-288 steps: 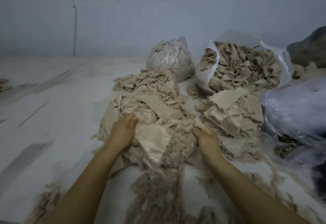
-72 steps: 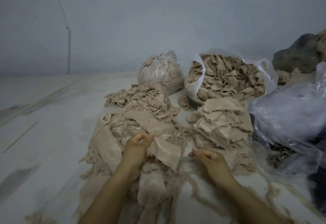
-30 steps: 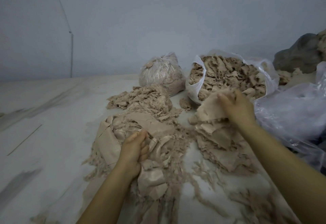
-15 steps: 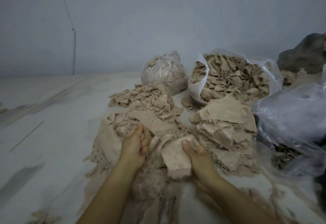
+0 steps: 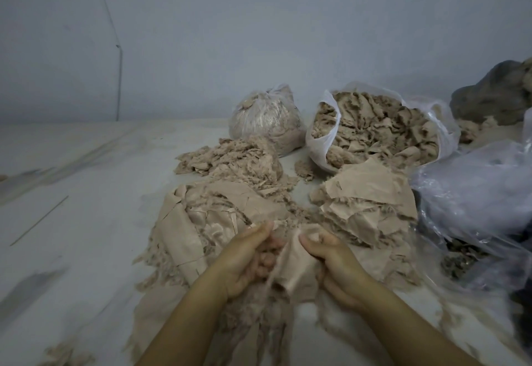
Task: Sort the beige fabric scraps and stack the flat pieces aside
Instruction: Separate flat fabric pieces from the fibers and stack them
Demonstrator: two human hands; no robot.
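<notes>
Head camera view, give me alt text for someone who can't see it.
Two bare hands, left hand and right hand, hold a beige fabric piece between them over a loose scrap pile on a pale surface. To the right lies a stack of flat pieces; behind stand an open bag of scraps and a tied bag.

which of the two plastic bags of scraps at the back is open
The right-hand bag: its white rim is folded back and loose beige scraps show inside. The smaller bag to its left is tied shut.

head-worn wide view, facing forward and down, close over hands (image 5: 290, 259)
</notes>
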